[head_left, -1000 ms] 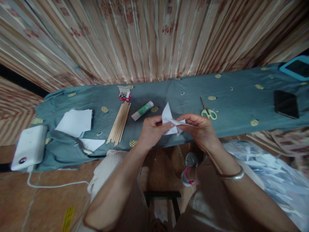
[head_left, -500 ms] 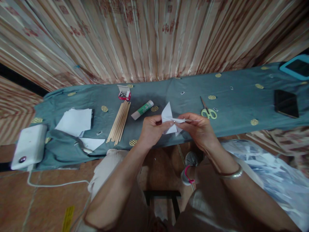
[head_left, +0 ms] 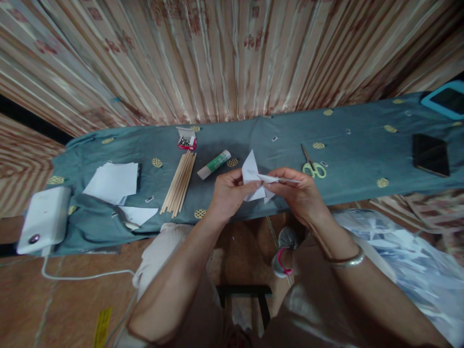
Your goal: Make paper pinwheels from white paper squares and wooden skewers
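Over the near edge of the cloth, a folded white paper pinwheel (head_left: 250, 170) is held up between my two hands. My left hand (head_left: 228, 193) pinches it from the left, thumb across the folded middle. From the right, my right hand (head_left: 295, 191) grips another part of it between thumb and fingers. A thin pale strip shows along the right fingers; I cannot tell whether it is paper or a stick. The fingers cover the pinwheel's centre. Left of my hands lies a green and white glue stick (head_left: 214, 165), apart from them.
Left are wooden sticks (head_left: 178, 183), an open red box of pins (head_left: 187, 140), white paper sheets (head_left: 112, 182) and a white device (head_left: 44, 217) with a cable. Green-handled scissors (head_left: 313, 168), a dark phone (head_left: 430, 154) and a blue-framed device (head_left: 444, 100) lie right.
The pinwheel has tilted slightly, its upper point a little higher. My right fingers have shifted slightly, and my left thumb now covers more of the centre. Both hands keep their hold.
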Demonstrator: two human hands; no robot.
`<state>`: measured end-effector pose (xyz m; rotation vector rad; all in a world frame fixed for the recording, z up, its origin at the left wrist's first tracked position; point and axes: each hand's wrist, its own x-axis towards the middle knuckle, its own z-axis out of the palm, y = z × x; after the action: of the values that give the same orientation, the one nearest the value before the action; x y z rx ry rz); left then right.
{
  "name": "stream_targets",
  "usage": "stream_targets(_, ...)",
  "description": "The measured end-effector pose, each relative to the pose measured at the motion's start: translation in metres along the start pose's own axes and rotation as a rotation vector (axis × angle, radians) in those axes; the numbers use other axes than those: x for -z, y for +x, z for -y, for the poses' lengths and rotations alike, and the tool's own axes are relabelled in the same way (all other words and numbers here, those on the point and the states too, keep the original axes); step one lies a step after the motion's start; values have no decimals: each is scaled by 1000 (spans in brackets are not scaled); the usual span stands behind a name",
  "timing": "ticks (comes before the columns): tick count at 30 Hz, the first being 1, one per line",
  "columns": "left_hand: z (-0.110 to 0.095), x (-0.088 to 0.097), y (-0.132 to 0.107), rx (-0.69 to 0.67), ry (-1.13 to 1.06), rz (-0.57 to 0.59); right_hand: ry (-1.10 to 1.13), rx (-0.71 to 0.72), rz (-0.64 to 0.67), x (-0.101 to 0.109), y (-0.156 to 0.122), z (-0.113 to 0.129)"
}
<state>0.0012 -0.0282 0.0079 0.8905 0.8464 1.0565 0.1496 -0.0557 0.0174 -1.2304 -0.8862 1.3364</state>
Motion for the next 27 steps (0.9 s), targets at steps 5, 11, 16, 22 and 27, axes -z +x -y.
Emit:
stream_targets(5, 2, 1, 0, 6, 13, 21, 37, -29, -19, -1, 0, 1)
stream_targets(11, 2, -1, -1, 11, -13, 32, 62, -27, 32, -2, -1, 0)
stream_targets(16, 1, -1, -1, 19, -11, 32, 72, -46, 43, -2, -1, 1)
stream_targets(22, -2, -2, -3, 17, -33, 26, 69, -46, 32, -1, 0, 1)
stream_targets(27, -2, -4, -3, 33, -32, 43, 87, -59, 64, -1, -1, 1)
